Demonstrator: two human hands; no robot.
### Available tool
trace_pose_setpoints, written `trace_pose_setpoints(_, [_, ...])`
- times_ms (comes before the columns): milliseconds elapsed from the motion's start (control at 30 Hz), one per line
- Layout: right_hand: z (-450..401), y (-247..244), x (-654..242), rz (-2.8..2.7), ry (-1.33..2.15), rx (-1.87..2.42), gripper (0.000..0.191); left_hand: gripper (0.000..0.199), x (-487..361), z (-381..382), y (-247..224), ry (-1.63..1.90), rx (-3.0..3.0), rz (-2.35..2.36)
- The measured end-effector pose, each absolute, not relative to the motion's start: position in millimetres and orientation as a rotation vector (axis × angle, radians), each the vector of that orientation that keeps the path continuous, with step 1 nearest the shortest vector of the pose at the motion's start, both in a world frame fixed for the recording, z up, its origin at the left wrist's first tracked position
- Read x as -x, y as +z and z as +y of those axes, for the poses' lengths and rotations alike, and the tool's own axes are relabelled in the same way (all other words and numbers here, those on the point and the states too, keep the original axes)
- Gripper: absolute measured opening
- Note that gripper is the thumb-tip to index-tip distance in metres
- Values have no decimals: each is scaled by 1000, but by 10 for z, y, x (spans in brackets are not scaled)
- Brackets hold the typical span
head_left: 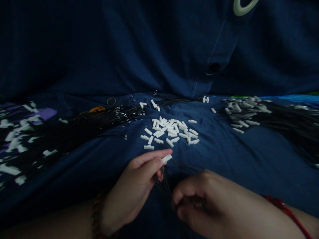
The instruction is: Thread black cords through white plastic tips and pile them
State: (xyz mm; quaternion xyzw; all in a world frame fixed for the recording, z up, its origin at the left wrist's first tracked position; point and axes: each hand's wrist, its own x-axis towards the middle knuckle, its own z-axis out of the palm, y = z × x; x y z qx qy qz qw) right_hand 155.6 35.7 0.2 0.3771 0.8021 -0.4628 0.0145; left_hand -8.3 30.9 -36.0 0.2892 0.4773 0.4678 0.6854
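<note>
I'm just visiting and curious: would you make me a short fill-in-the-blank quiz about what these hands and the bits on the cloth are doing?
1. The left hand pinches a small ____ plastic connector between thumb and fingers.
2. Thin black wires run between the left hand and the ____ hand.
3. The loose pile of connectors lies on a dark ____ cloth.
4. The bundle with connectors already fitted lies on the ____ side of the loose pile.

Missing words: white; right; blue; right
</note>
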Motion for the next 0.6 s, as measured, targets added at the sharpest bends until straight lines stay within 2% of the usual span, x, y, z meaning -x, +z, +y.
trace_pose_setpoints(200, [381,-67,-1579,2508,-1489,-1320,14,19,82,306,-368,1058,-629,1066])
trace_pose_setpoints(467, [507,91,-1662,2325,-1711,-1466,15,23,85,308,-396,1058,-619,1053])
trace_pose_setpoints(533, [509,141,-1702,2387,-1505,-1444,17,23,84,306,-400,1057,-622,1048])
trace_pose_setpoints(600, [483,172,-1749,2519,-1111,-1395,14,24,83,306,-403,1060,-628,1044])
